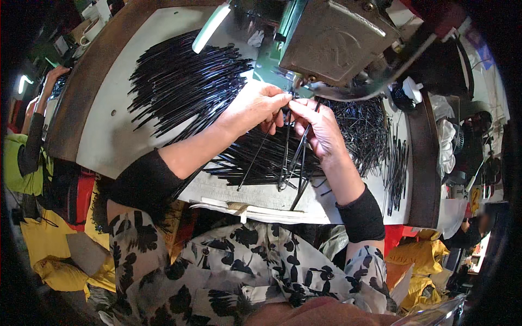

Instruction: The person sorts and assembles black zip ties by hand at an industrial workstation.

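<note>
Both angled inward, the left grip [260,103] and right grip [324,128] sit side by side, pinched on black strips [286,149].

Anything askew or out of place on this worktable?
The black strips right of the right hand look askew: they cross in many directions, while the left pile lies mostly parallel.

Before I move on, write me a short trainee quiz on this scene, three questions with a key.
1. True or false: the bare left hand and the bare right hand are spread wide apart.
2. What runs down from the right hand? (a) thin, glossy black strips; (b) thick white rope; (c) flat yellow ribbon.
3. What colour are the fabric bands on both forearms?

Key: 1. False; their fingertips nearly meet. 2. (a). 3. Black.
</note>
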A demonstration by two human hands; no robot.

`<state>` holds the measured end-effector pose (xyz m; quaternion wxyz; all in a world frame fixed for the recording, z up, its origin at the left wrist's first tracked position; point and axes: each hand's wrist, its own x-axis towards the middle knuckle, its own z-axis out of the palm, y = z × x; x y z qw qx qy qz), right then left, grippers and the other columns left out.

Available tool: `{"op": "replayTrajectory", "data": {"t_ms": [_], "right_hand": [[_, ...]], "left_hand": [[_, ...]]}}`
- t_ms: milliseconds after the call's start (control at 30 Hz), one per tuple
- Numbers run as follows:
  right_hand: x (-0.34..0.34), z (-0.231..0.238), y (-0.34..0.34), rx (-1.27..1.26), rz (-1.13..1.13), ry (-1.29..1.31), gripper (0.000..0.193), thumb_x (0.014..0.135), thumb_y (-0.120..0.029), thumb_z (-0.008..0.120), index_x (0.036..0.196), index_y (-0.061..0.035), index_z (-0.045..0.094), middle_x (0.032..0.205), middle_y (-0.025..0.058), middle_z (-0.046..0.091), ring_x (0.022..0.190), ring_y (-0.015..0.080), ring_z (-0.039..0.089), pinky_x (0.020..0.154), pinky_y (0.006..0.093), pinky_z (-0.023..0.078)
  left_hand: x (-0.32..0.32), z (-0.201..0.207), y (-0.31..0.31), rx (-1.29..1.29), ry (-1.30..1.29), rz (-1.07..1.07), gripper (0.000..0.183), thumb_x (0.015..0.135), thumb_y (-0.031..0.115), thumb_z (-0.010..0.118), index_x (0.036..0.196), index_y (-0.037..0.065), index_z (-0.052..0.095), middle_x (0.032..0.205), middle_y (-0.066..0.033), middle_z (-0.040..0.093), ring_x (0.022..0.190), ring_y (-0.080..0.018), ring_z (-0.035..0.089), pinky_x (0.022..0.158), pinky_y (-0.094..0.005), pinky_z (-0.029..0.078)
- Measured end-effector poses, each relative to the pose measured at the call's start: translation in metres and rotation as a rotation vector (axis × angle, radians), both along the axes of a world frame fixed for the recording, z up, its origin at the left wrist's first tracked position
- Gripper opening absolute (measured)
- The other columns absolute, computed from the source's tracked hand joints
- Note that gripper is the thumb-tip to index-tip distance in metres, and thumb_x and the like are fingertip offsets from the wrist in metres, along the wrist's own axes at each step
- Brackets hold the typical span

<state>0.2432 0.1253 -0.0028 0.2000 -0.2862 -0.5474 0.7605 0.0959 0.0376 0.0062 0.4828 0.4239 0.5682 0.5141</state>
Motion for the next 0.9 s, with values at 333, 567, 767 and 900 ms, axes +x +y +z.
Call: {"op": "replayTrajectory", "data": {"t_ms": [333, 567, 767, 900], "right_hand": [[0.046, 0.024, 0.017, 0.079, -0.098, -0.109, 0.023, 0.081, -0.017, 0.06, 0.096, -0.0002, 0.056, 0.067, 0.0015, 0.053, 0.049, 0.0069, 0.045, 0.042, 0.0193, 0.034], [0.146, 0.038, 0.054, 0.612, -0.213, -0.555, 0.023, 0.082, -0.018, 0.055, 0.094, 0.0011, 0.058, 0.066, 0.0002, 0.052, 0.055, 0.0048, 0.046, 0.045, 0.0196, 0.035], [0.198, 0.058, 0.053, 1.269, -0.416, -1.281, 0.031, 0.079, -0.025, 0.062, 0.103, -0.0056, 0.059, 0.084, 0.0138, 0.064, 0.077, 0.0298, 0.062, 0.068, 0.0338, 0.047], [0.131, 0.035, 0.012, 1.064, 0.179, -0.899, 0.021, 0.078, -0.02, 0.062, 0.091, -0.0035, 0.062, 0.08, 0.0102, 0.065, 0.069, 0.0202, 0.063, 0.061, 0.0288, 0.046]], "left_hand": [[-0.006, 0.009, 0.003, 0.023, 0.417, -0.088, 0.04, 0.087, 0.038, 0.052, 0.091, -0.001, 0.063, 0.078, -0.0072, 0.065, 0.046, -0.0103, 0.057, 0.045, -0.0228, 0.045], [-0.009, -0.022, -0.028, 0.278, 1.187, -0.054, 0.022, 0.082, 0.022, 0.055, 0.085, 0.002, 0.063, 0.083, -0.0119, 0.062, 0.074, -0.0256, 0.061, 0.065, -0.0325, 0.05], [0.017, -0.021, 0.007, 0.368, 1.33, -0.265, 0.016, 0.084, 0.016, 0.053, 0.085, 0.001, 0.059, 0.087, -0.0098, 0.055, 0.074, -0.0287, 0.059, 0.065, -0.0361, 0.05], [0.003, -0.028, -0.013, 0.216, 1.308, -0.228, 0.015, 0.083, 0.018, 0.053, 0.085, 0.005, 0.061, 0.087, -0.0088, 0.058, 0.075, -0.0276, 0.059, 0.067, -0.0356, 0.049]]}}
